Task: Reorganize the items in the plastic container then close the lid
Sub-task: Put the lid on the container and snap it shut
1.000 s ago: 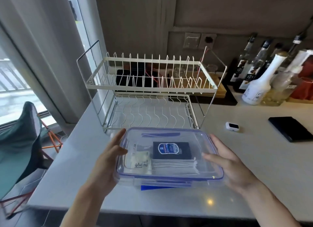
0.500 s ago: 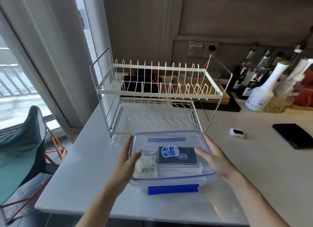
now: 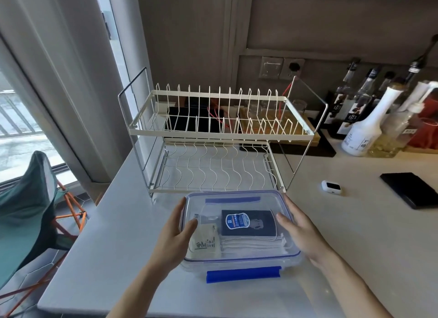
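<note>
White countertop (image 3: 343, 234) bearing a two-tier wire dish rack (image 3: 213, 139) at the back. Just in front of the rack, resting on the counter: clear plastic container (image 3: 239, 266) with its blue-trimmed lid (image 3: 237, 199) laid on top, blue front latch (image 3: 243, 273) sticking outward. Inside, a dark booklet (image 3: 248, 222), folded white masks (image 3: 253, 245), a small white pouch (image 3: 205, 243). Left hand (image 3: 174, 234) and right hand (image 3: 301, 230) flat, fingers straight, pressing the lid's side edges, grasping nothing. Small white device (image 3: 331, 187) off right.

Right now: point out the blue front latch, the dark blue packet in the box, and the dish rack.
blue front latch (image 3: 243, 274), head view, middle of the flap.
dark blue packet (image 3: 248, 222), head view, its label.
dish rack (image 3: 220, 136), head view, upper tier's front rail.
</note>
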